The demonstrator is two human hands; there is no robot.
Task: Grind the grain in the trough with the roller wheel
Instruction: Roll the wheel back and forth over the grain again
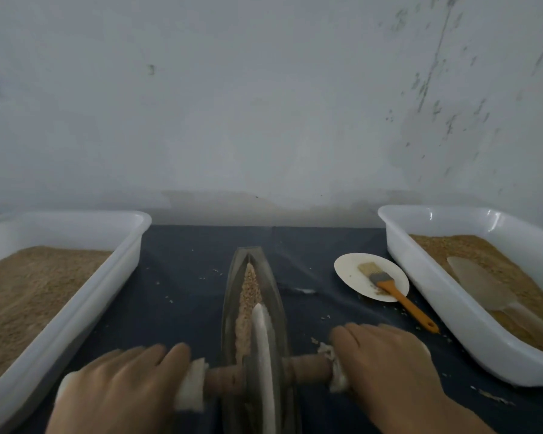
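A dark boat-shaped trough [273, 283] lies lengthways on the dark cloth in front of me. Grain [248, 292] fills its groove, whole at the far end and crushed paler nearer me. The roller wheel [264, 355] stands on edge in the groove at the near end, on a wooden axle [308, 369]. My left hand [119, 389] grips the left handle, which is wrapped in white cloth. My right hand [386, 361] grips the cloth-wrapped right handle.
A white tub [116, 277] of fine brown meal stands at the left. Another white tub [427, 277] at the right holds grain and a clear scoop [483, 286]. Between trough and right tub lies a small plate [348, 270] with an orange-handled brush [398, 296]. Spilled grains dot the cloth.
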